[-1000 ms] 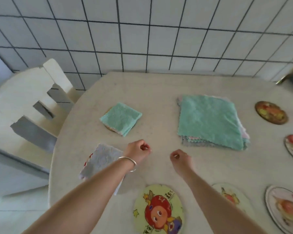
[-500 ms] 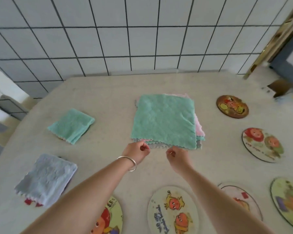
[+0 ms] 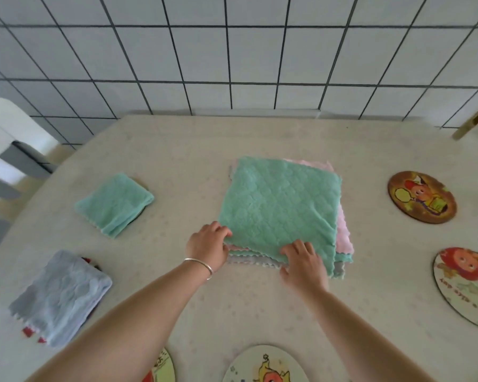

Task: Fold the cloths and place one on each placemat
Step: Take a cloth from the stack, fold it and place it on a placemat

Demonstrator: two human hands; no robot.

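Green top cloth on stack, left hand and right hand pinching its near edge

I see a green quilted fluffy cloth topping the stack. The pale tabletop looks matt. Round printed placemats seem smooth.

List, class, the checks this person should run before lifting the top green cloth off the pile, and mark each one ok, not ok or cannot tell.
1. Left hand has a grip on the near left corner of the top green cloth: ok.
2. Right hand has a grip on its near edge: ok.
3. Only one cloth is pinched, not the pink cloth below: cannot tell.
4. A free brown placemat is waiting: ok.
5. Bare table in front for folding: ok.
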